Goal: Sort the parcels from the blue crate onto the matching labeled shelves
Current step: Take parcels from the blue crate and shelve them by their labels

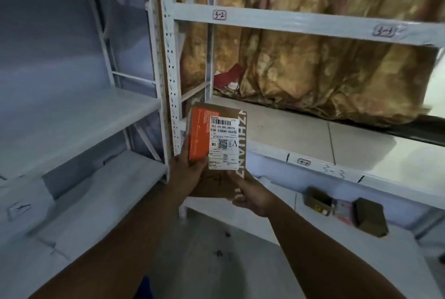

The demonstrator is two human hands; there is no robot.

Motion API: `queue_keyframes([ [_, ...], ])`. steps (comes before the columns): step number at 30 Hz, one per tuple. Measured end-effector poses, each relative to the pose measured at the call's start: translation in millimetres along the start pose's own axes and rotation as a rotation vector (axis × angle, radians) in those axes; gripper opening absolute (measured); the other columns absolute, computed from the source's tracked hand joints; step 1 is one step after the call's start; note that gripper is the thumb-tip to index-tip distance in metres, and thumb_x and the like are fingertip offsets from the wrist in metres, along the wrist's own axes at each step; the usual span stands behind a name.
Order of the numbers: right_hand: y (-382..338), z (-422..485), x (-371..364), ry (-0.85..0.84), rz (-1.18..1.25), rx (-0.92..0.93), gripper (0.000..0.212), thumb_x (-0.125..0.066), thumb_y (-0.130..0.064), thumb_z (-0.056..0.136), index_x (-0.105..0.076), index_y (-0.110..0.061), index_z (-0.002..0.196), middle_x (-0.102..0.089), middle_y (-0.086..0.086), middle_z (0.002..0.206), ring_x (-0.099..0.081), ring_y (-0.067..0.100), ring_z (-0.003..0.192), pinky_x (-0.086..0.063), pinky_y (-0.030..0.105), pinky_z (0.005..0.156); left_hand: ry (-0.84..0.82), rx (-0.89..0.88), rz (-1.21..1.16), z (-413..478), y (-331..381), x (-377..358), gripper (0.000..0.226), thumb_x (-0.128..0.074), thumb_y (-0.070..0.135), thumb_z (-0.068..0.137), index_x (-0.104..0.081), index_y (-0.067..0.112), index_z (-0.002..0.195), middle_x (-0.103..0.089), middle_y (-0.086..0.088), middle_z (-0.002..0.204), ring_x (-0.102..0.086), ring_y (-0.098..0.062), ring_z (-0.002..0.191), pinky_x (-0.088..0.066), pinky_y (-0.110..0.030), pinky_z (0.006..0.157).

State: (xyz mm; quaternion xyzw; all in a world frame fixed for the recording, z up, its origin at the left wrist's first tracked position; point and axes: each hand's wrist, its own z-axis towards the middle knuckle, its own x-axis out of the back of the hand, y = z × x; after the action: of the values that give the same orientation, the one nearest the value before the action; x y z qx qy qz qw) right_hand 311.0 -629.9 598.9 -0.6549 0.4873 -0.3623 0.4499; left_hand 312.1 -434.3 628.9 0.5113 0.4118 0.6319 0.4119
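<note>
- Head view: I face white metal shelving racks (168, 77). One runs off to the left of the frame, the other fills the centre and right.
- A gold-brown patterned curtain (313, 62) hangs behind the right rack, its hem bunched on the pale middle shelf board (301, 130).
- A pale grey floor (216, 245) with a few dark specks shows at bottom centre.
- A handwritten tag reading 3-2 (219, 15) is on the upper beam, and a blurred tag (384, 30) is further right on the same beam.
- A small tag (304, 162) is on the front edge of the middle shelf, but I cannot read it for sure.
- Something red (227, 77) lies at the back by the curtain, too unclear to name.
- On the lowest shelf, at lower right, stand a small open brown carton (316, 201), a pink box (344, 210) and a closed brown carton (370, 216), close together.
- The flat brown cardboard parcel (216, 139), with an orange panel and a white shipping label, is upright at frame centre, in front of the rack upright.
- My left hand (190, 166) grips its lower left edge, thumb on the front and fingers hidden behind.
- My right hand (250, 192) pinches its lower right corner, thumb on the face and fingers curled beneath.
</note>
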Motion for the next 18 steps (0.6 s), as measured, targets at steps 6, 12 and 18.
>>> queue_keyframes([
  [6,-17.2,-18.3,106.4,0.06,-0.079,0.166,0.039,-0.057,-0.038,0.094,-0.04,-0.038,0.129,-0.059,-0.015,0.119,-0.06,0.0,0.1,-0.05,0.012,0.071,-0.09,-0.114,-0.147,13.7,41.6,-102.0,0.08,-0.067,0.041,0.073,-0.023,0.056,0.138,-0.043,0.006,0.143,-0.042,-0.014,0.131,-0.04,-0.043,0.106],
  [12,-56.2,-10.9,172.7,0.074,-0.092,0.388,0.056,-0.068,-0.014,0.088,-0.045,-0.033,0.136,-0.064,-0.002,0.127,-0.061,0.018,0.116,-0.054,0.035,0.092,0.003,-0.112,-0.201,50.6,93.7,-148.6,0.067,-0.072,0.024,0.078,-0.04,0.025,0.137,-0.057,0.0,0.131,-0.053,-0.017,0.118,-0.043,-0.044,0.104],
  [18,-97.9,-22.6,205.4,0.328,-0.192,0.503,0.071,-0.072,-0.035,0.08,-0.038,-0.043,0.141,-0.067,-0.007,0.118,-0.064,0.01,0.104,-0.055,0.027,0.075,-0.074,-0.238,-0.278,79.4,146.2,-164.2,0.057,-0.065,0.02,0.089,-0.039,0.026,0.139,-0.055,0.005,0.131,-0.053,-0.015,0.117,-0.043,-0.032,0.097],
])
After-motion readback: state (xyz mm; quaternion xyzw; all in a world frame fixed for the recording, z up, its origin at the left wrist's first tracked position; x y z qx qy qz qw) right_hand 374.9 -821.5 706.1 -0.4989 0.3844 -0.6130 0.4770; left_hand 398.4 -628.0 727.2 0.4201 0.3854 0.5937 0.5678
